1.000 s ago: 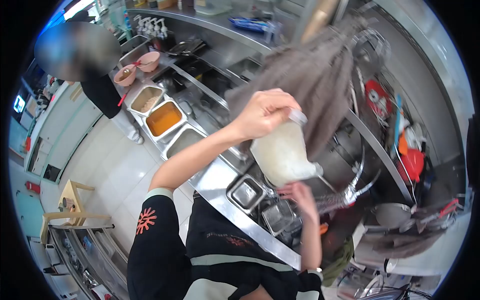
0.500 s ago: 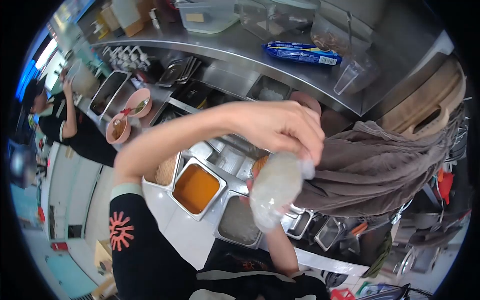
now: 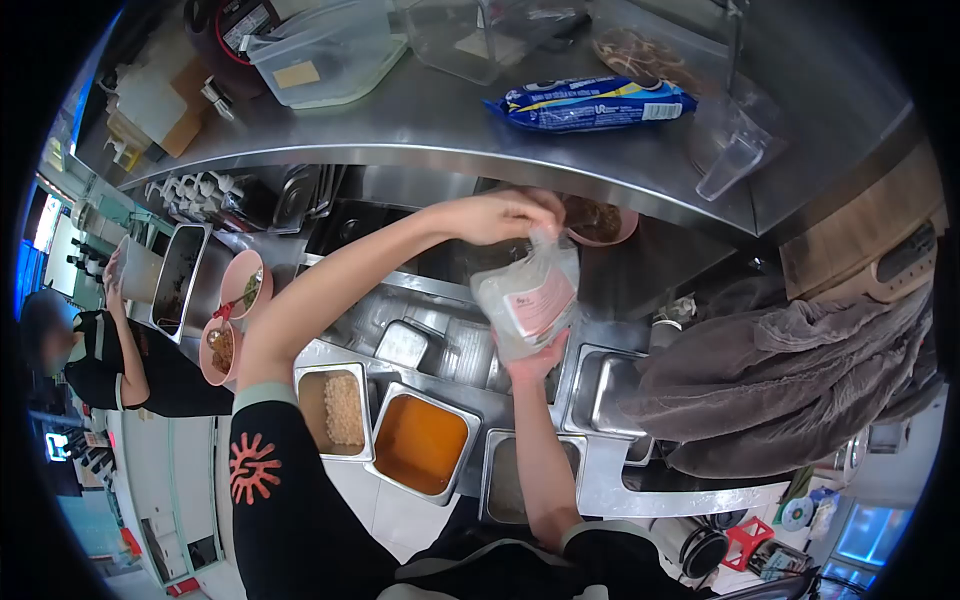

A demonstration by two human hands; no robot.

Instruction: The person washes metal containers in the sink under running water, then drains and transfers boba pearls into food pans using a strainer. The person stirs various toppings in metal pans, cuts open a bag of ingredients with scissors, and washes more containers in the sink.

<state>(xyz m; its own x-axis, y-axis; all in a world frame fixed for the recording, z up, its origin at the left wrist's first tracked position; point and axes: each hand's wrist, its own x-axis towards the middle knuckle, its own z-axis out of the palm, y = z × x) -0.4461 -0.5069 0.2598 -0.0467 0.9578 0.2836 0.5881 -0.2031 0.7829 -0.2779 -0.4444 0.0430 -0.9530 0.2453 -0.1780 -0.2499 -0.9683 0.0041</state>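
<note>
A translucent plastic bag [image 3: 525, 290] with pale contents and red print hangs over the steel counter. My left hand [image 3: 505, 215] pinches its gathered top, fingers closed. Beneath it, my right hand [image 3: 540, 358] is cupped against the bag's lower end, with some fingers hidden behind it. Just past the bag, partly under the shelf, is a pink bowl [image 3: 625, 228] with brown food. Nearer my body are a steel pan of orange liquid [image 3: 422, 445] and a pan holding pale pieces [image 3: 345, 410]. Another steel pan [image 3: 490, 480] is partly covered by my right forearm.
A steel shelf [image 3: 420, 140] crosses above the counter, bearing a blue packet [image 3: 590, 106] and clear tubs. Grey cloth [image 3: 760, 380] drapes at the right. Two pink bowls [image 3: 262, 300] stand at the left, near a co-worker [image 3: 140, 365] with a raised hand.
The bag has moved away from my body toward the shelf and turned, showing its red print. My right hand now shows beneath it. The view has shifted.
</note>
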